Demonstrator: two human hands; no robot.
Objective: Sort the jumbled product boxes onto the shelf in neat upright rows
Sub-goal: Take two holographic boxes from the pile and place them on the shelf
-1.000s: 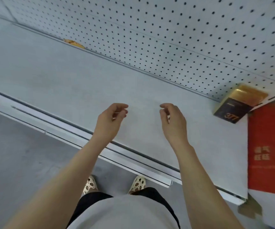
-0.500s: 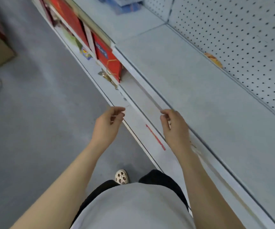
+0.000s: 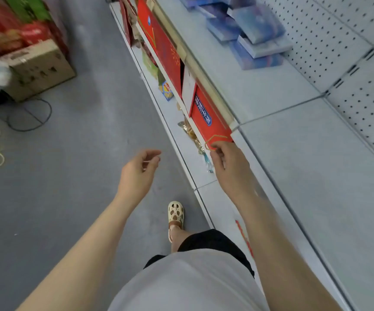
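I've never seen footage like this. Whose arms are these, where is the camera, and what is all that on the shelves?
There is no machine here: a person wears a wide-angle camera on the head, looking down past their own arms. The left hand hangs over the grey floor, fingers loosely curled, holding nothing. The right hand reaches toward the gold cord handle of a red gift box standing on a lower shelf; whether it already pinches the cord is hard to tell. On the upper shelf lies a jumbled pile of blue boxes. A cardboard carton sits on the floor to the left.
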